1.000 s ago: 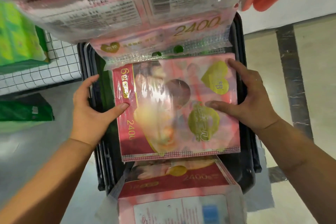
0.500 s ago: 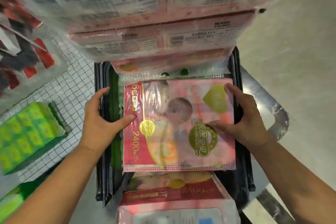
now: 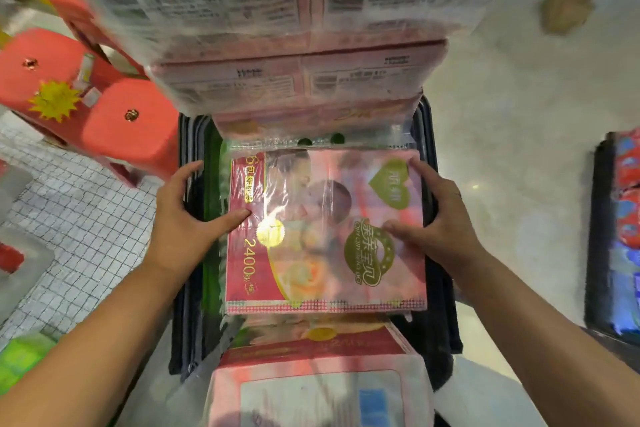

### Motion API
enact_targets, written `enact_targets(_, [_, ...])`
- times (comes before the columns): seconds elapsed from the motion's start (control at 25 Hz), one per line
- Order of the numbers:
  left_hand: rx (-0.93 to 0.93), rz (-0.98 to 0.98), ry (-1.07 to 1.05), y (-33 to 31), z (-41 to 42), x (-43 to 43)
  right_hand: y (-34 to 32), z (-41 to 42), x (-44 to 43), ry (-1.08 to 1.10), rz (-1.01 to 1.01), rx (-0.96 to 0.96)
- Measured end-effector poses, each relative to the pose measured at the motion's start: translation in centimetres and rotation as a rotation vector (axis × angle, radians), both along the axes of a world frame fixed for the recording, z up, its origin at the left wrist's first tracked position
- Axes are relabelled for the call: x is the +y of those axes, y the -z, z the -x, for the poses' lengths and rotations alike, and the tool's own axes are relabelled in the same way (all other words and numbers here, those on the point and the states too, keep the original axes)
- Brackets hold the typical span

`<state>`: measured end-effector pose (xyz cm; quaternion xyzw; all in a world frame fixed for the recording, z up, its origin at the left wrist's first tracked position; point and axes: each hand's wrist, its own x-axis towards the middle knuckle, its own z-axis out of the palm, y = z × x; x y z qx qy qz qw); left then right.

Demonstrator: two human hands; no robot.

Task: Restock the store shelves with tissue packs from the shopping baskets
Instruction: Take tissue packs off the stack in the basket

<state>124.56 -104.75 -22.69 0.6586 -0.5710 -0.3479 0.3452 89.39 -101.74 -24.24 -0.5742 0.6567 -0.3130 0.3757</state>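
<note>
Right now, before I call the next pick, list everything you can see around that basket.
held tissue pack: one, pink-red, centre, over the black basket.
stacked tissue packs: at least three, pink, beyond the held pack, blurred.
near tissue pack: one, pink-red, bottom centre.
black basket: one, black, under the held pack.
second basket: one, dark, right edge, with blue-red packs inside.
red stools: two seats show, red, upper left.
wire grid: one, white, left.
green packs: count unclear, green, lower left.
floor stain: one, brown, upper right.
left grip: holds the held pack's left edge, thumb on top.
right grip: holds its right edge, thumb on top.
</note>
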Motion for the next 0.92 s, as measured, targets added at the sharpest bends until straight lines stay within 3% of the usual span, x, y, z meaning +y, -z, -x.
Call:
enact_targets(0.36, [0.034,0.026,0.431,-5.8,17.4,1.6,-6.2,12.9,16.3,0.431,0.067,0.052])
enact_targets(0.64, [0.014,0.007,0.878,-8.2,31.1,3.0,-7.4,16.1,29.5,0.925,0.158,0.069])
enact_targets(0.92, [0.023,-0.010,1.237,-10.0,47.6,13.5,-8.4,19.5,44.7,1.357,0.083,0.074])
